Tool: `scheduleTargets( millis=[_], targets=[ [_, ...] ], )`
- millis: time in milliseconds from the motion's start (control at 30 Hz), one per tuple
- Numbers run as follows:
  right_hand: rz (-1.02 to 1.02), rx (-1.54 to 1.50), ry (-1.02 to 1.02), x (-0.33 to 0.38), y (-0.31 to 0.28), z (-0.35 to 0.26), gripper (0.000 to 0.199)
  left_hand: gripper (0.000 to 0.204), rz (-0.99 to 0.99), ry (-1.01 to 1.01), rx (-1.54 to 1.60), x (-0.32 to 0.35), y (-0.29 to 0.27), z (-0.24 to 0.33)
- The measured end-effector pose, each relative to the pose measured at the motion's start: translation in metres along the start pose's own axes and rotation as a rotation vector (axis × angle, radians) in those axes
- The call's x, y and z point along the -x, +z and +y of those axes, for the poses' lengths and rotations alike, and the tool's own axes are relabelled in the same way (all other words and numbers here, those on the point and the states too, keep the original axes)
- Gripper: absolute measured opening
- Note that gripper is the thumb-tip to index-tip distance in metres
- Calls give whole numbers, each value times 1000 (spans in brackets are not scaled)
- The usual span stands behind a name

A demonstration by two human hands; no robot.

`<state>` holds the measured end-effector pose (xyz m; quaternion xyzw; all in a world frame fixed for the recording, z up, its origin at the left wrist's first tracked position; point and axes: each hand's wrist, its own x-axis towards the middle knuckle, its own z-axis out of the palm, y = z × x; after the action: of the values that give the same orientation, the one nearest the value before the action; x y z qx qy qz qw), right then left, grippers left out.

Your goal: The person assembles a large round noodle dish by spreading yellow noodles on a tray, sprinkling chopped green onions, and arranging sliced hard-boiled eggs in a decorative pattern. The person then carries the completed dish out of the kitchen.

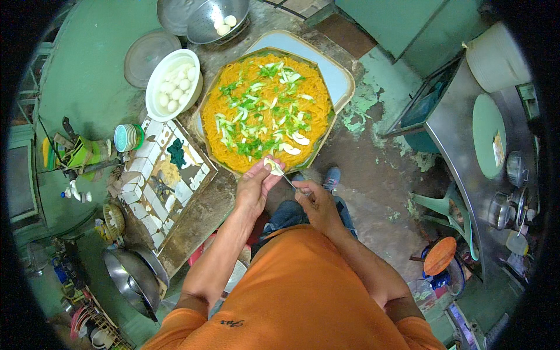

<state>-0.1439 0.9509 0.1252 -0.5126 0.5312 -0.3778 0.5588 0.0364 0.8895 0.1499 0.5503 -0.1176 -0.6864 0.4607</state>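
My left hand (252, 189) pinches a peeled boiled egg (272, 165) at the near edge of a tray of orange noodles (230, 134). Part of the egg is hidden by the fingers. In my right hand (318, 205) is a small knife (287, 179), its blade meeting the egg. Chopped green and pale vegetable strips (256, 116) lie scattered over the noodles. Several egg slices (300, 139) rest on the noodles near their right front edge, just beyond my hands.
A white bowl (198, 93) of peeled eggs stands left of the tray; behind it is a metal colander (201, 29) with a few eggs. A tiled sink counter (140, 175) lies left. At right are a metal table (452, 128) and a green plastic stool (449, 210).
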Motion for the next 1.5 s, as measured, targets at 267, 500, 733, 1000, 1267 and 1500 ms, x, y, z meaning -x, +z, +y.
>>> scheduleTargets(
  millis=[267, 500, 733, 1000, 1267, 1500],
  targets=[
    [-61, -527, 443, -15, 17, -27, 29, 33, 85, 93, -124, -5, 1, 11],
    [-75, -311, 240, 5, 39, -8, 27, 30, 6, -13, -155, 1, -19, 19],
    [-60, -335, 183, -10, 62, 6, 30, 29, 76, -32, -105, -3, -36, 33],
    [-48, -627, 369, -3, 61, -27, 29, 35, 46, 50, -245, -4, -34, 34],
    [-108, -457, 265, 0, 90, -1, 28, 32, 34, -81, -192, 2, -58, 51],
    [-73, -1004, 508, -16, 94, -16, 32, 29, 200, 76, -385, 6, -55, 48]
  ],
)
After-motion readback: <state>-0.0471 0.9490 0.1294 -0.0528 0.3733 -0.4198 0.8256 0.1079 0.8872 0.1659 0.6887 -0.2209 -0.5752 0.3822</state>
